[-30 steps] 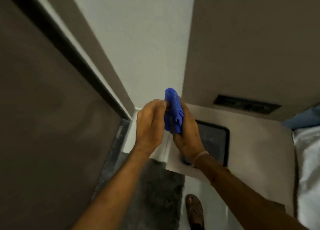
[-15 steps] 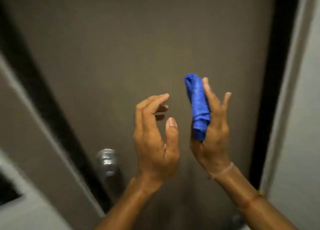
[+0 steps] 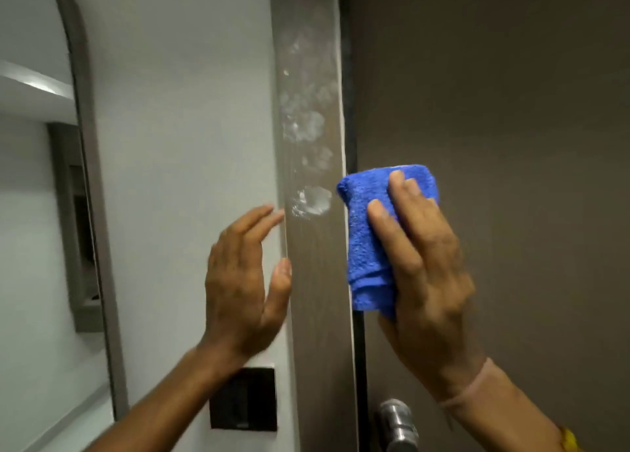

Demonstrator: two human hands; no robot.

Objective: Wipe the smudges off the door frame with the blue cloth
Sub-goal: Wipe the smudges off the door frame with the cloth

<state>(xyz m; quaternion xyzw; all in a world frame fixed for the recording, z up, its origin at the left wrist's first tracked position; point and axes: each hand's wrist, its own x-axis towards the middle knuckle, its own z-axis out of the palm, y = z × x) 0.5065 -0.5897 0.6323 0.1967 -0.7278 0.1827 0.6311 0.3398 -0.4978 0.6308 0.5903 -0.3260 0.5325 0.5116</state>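
So the blue cloth is folded into a thick wad and sits under the right hand, fingers spread flat over it, pressing it against the dark door right at the edge where it meets the door frame. Its left edge just about touches the frame's inner lip. The smudges are whitish blotches running up the grey-brown frame strip, with the lowest blotch just beside the cloth's upper left corner, not covered by it. The left hand holds nothing, palm open and fingers loosely extended, its fingertips and thumb near the frame's outer edge over the pale wall; can't tell if it actually touches. Below it there's a black square wall plate, and a silver door knob pokes out near the right wrist. Far left there's an arched opening, pretty blurry.
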